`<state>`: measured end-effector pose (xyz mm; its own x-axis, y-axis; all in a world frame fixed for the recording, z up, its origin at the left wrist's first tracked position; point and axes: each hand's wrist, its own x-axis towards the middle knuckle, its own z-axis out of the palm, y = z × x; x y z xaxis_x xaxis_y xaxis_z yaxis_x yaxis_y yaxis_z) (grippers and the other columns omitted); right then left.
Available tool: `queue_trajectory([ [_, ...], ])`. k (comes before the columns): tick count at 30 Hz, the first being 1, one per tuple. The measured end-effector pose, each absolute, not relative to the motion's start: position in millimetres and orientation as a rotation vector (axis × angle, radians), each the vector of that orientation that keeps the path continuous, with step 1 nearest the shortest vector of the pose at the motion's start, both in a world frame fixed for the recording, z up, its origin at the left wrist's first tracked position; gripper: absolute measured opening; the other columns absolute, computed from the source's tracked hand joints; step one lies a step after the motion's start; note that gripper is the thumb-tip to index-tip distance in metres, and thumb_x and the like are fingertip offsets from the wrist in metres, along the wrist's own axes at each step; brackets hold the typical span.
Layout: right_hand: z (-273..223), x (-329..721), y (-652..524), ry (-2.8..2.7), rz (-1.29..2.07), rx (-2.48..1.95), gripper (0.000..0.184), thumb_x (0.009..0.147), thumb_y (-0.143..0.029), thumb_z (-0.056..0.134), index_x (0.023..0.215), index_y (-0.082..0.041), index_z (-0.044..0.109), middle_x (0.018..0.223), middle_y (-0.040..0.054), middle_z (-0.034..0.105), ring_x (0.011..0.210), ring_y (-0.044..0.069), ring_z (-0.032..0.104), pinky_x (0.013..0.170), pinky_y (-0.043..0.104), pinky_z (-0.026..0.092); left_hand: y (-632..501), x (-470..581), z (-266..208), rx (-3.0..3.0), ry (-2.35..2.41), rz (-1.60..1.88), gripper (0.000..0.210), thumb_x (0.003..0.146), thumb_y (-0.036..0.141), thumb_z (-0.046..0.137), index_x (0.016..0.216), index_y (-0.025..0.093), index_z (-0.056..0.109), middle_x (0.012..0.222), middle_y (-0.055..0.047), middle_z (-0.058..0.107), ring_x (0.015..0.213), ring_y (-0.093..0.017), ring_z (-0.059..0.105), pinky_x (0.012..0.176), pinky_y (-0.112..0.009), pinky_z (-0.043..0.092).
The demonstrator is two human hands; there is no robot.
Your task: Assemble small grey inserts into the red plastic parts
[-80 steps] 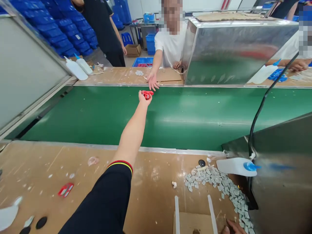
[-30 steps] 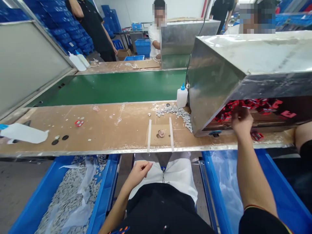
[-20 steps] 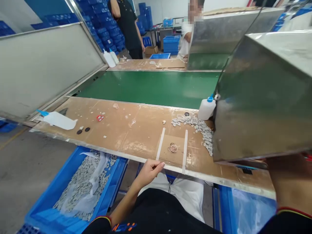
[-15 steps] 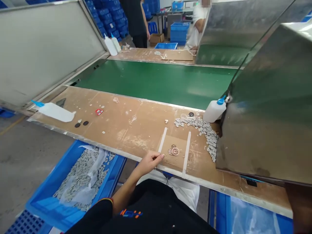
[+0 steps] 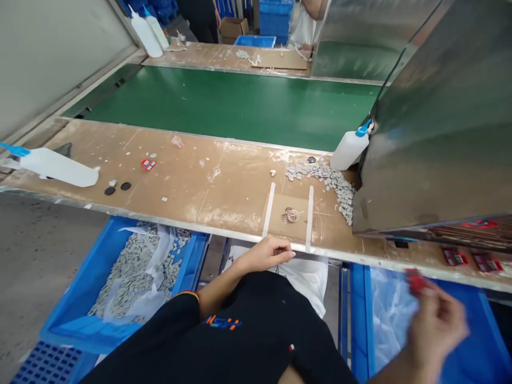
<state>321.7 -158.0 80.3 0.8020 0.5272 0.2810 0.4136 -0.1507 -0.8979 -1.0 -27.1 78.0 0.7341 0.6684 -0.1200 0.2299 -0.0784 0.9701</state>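
My left hand [image 5: 268, 255] is by the table's front edge, in front of the taped cardboard mat, with its fingers curled and closed. Whatever they may hold is hidden. On the mat [image 5: 294, 229] lies a small heap of tiny dark and pinkish parts [image 5: 290, 215] with a clear ring. My right hand [image 5: 438, 317], smeared by motion, pinches a small red piece [image 5: 415, 280] at the lower right, over a blue crate. Two similar red pieces with grey squares, one [image 5: 455, 257] to the left of the other [image 5: 487, 263], lie on the table edge beyond it.
Many grey chips [image 5: 340, 189] spread beside a white bottle [image 5: 350, 149] and the metal housing [image 5: 436, 133]. A green belt [image 5: 240, 104] runs behind the table. Another bottle [image 5: 60, 166] lies at left. Blue crates [image 5: 104, 250] stand below; people are across the belt.
My right hand has come into view at the lower right with a red piece. My left hand has drawn back from the mat to the table edge. The view has tilted down and right.
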Motion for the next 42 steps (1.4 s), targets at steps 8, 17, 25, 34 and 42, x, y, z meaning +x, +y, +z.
queue_trajectory([
  [8,38.7,175.6,-148.7,-1.029,0.808,-1.513,0.041,0.086,-0.057,0.067,0.108,-0.023,0.06,0.101,0.0097,0.074,0.09,0.024,0.073,0.08,0.039,0.06,-40.5,7.8,52.0,1.757,0.52,0.521,0.056,0.083,0.024,0.077,0.136,0.023,0.059,0.13,-0.013,0.068,0.097,-0.019,0.068,0.08,-0.029,0.054],
  [17,43.6,162.6,-96.6,-0.97,1.183,-1.37,0.046,0.081,-0.062,0.07,0.103,-0.024,0.055,0.084,0.0033,0.073,0.073,0.019,0.07,0.071,0.035,0.058,-21.0,-6.8,31.6,1.826,0.738,0.792,0.033,0.089,0.031,0.073,0.119,0.018,0.069,0.103,-0.009,0.073,0.089,-0.019,0.069,0.081,-0.031,0.056],
  [25,36.3,140.4,-84.1,-0.952,1.014,-1.497,0.041,0.085,-0.06,0.067,0.078,-0.022,0.053,0.07,0.0009,0.067,0.065,0.017,0.066,0.061,0.029,0.056,-35.2,15.2,11.4,1.933,0.853,1.06,0.044,0.097,0.039,0.06,0.137,0.019,0.056,0.135,-0.016,0.062,0.131,-0.026,0.059,0.109,-0.043,0.051],
  [34,21.4,189.8,-49.5,-1.125,0.819,-1.542,0.031,0.087,-0.047,0.068,0.103,-0.021,0.064,0.074,0.0011,0.069,0.06,0.016,0.065,0.058,0.029,0.054,-3.5,3.3,-1.0,1.598,0.825,0.739,0.039,0.086,0.037,0.076,0.116,0.014,0.07,0.111,-0.012,0.076,0.095,-0.02,0.072,0.085,-0.028,0.058],
  [42,18.4,200.9,1.2,-1.356,0.678,-1.488,0.024,0.088,-0.042,0.065,0.084,-0.02,0.074,0.078,0.0045,0.068,0.071,0.017,0.061,0.061,0.03,0.049,1.4,4.5,-0.7,1.524,0.85,0.695,0.031,0.082,0.028,0.077,0.108,0.012,0.072,0.101,-0.009,0.074,0.087,-0.017,0.069,0.078,-0.025,0.057],
])
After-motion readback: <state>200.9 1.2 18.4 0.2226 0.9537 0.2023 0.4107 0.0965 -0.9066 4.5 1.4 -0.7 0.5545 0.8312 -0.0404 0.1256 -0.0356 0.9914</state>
